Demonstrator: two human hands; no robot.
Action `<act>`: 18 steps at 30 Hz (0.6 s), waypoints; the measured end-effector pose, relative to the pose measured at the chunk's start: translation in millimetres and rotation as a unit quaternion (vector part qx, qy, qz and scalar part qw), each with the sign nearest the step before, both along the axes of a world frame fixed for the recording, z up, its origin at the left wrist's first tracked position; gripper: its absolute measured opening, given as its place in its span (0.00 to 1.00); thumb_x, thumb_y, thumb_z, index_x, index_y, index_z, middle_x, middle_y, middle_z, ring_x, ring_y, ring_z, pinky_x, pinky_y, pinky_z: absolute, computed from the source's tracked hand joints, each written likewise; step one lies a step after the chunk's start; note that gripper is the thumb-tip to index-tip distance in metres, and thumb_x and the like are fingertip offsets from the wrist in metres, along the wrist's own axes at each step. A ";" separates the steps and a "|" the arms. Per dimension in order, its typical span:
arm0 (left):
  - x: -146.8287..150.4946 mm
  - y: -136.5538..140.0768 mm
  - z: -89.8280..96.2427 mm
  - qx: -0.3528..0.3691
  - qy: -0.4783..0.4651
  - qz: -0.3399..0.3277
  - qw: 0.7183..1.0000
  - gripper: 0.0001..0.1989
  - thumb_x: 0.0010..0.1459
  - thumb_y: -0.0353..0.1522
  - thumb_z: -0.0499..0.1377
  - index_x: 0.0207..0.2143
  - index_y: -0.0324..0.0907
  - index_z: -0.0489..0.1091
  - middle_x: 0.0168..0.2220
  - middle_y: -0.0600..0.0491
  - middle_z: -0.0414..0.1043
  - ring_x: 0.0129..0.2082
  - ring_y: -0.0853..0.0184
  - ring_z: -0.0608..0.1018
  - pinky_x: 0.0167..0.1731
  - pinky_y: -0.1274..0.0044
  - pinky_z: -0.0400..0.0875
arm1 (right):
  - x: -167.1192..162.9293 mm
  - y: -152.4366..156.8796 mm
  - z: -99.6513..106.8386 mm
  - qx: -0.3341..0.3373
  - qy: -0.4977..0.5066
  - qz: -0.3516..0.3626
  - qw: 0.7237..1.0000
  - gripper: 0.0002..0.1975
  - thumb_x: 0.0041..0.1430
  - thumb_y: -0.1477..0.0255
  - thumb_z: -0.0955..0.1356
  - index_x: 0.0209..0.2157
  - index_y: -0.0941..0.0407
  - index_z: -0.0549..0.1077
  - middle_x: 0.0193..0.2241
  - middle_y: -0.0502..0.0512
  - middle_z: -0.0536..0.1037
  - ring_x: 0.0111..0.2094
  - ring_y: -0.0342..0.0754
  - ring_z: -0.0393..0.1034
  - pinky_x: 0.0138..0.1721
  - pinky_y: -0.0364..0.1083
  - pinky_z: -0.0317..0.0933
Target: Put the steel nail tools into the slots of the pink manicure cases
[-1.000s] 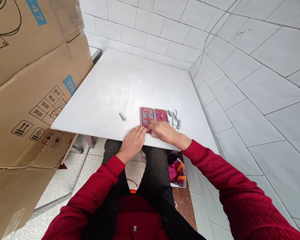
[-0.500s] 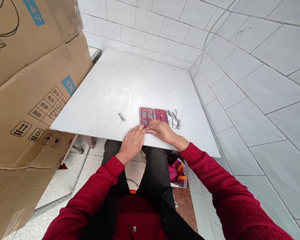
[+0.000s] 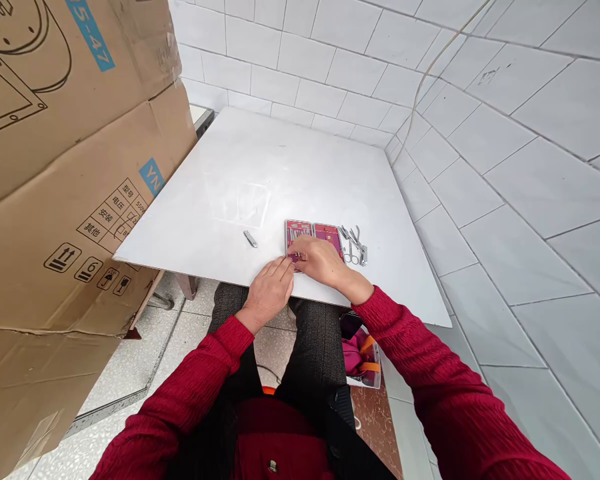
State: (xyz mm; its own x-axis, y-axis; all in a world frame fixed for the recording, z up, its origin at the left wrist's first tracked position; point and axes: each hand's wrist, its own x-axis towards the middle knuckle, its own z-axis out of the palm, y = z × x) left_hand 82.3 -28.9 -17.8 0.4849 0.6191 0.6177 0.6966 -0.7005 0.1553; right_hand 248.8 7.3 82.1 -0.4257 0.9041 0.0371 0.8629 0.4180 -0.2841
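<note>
An open manicure set case [image 3: 329,233] with a dark red lining lies on the white table; slim metal tools [image 3: 299,230] sit in its left half. My left hand [image 3: 269,291] grips the case's lower left corner with its fingers pressed together. Over the lower part of the left half, my right hand [image 3: 321,262] has its fingers bent and pinched; what they hold is hidden. Just right of the case are small scissors [image 3: 351,254] and other metal tools, including a nail clipper [image 3: 363,255]. Another nail clipper [image 3: 251,239] lies by itself left of the case.
The white table [image 3: 325,167] meets tiled walls [image 3: 520,167] at the back and right. A large cardboard box [image 3: 80,200] stands along the left side. Below the table's front edge, a bag [image 3: 363,357] with pink and orange items rests by my leg.
My right hand has shifted slightly up over the case's left half, its fingers now covering more of the tools. My left hand stays at the corner. The camera view has tilted a little.
</note>
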 end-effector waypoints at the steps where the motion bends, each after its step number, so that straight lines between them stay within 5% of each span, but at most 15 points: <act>1: 0.0 -0.1 0.6 0.000 0.000 0.002 1.000 0.16 0.68 0.27 0.52 0.55 0.35 0.71 0.56 0.40 0.75 0.59 0.56 0.76 0.58 0.63 0.73 | -8.7 3.3 4.3 -0.005 -0.007 -0.002 1.000 0.15 0.60 0.81 0.68 0.47 0.57 0.80 0.47 0.56 0.81 0.44 0.48 0.74 0.44 0.44 0.62; 10: -1.1 -1.0 2.7 -0.021 0.000 -0.004 1.000 0.12 0.68 0.27 0.52 0.48 0.37 0.74 0.43 0.43 0.79 0.48 0.57 0.80 0.51 0.64 0.76 | -94.1 47.9 7.4 -0.011 -0.098 -0.054 0.994 0.17 0.68 0.62 0.66 0.46 0.59 0.79 0.44 0.63 0.83 0.45 0.54 0.77 0.41 0.46 0.63; 18: -1.6 -2.4 3.5 -0.012 0.010 -0.007 1.000 0.10 0.67 0.27 0.54 0.45 0.37 0.75 0.40 0.45 0.79 0.45 0.58 0.80 0.50 0.65 0.76 | -112.9 56.2 2.5 -0.022 -0.177 -0.042 0.983 0.12 0.63 0.75 0.66 0.41 0.62 0.81 0.41 0.67 0.83 0.43 0.56 0.78 0.40 0.46 0.63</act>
